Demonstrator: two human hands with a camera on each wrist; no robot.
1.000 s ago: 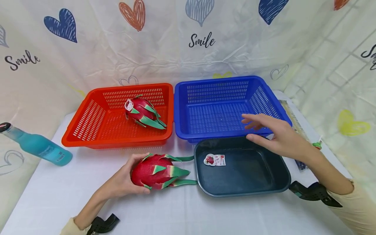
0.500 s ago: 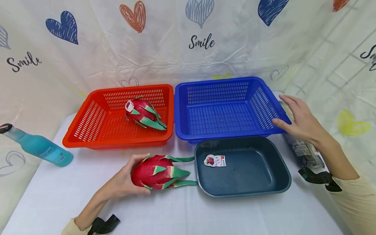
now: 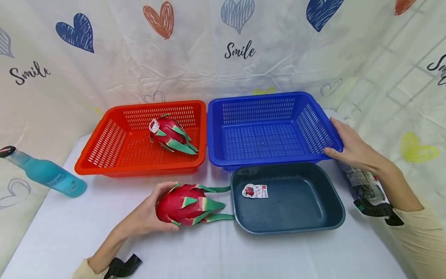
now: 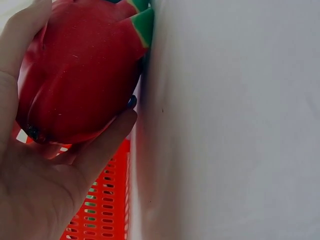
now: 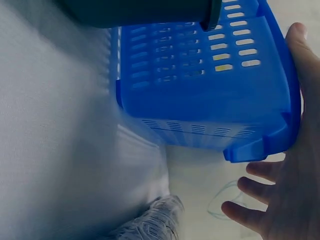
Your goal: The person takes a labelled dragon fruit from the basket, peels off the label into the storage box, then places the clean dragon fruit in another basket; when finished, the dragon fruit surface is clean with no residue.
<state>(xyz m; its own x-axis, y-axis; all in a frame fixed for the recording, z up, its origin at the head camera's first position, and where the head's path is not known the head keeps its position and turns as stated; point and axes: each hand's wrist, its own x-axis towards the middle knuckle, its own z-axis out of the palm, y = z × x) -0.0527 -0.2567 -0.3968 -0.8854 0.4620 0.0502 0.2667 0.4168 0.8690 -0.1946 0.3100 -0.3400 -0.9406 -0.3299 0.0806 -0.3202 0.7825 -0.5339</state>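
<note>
On the white tabletop lies a red dragon fruit (image 3: 184, 205) with green scale tips. My left hand (image 3: 148, 215) grips its blunt end, fingers and thumb round its sides; the left wrist view shows the palm behind the fruit (image 4: 82, 75). At the front right corner of the blue basket (image 3: 263, 141) is my right hand (image 3: 352, 145), its thumb and index finger touching the rim. Several fingers of the right hand (image 5: 295, 165) are straight and spread outside the basket in the right wrist view. A second dragon fruit (image 3: 170, 131) lies inside the red basket (image 3: 115, 170).
Right of the left hand's fruit sits a dark teal tray (image 3: 285, 226) with a small dragon fruit label (image 3: 256, 190) in it. A bottle of blue liquid (image 3: 52, 176) lies at the left. A clear plastic package (image 3: 360, 180) is partly hidden by the right forearm.
My right hand has gone from above the tray and blue basket out to the right, then come against the basket's right rim. The left hand has stayed on the dragon fruit.
</note>
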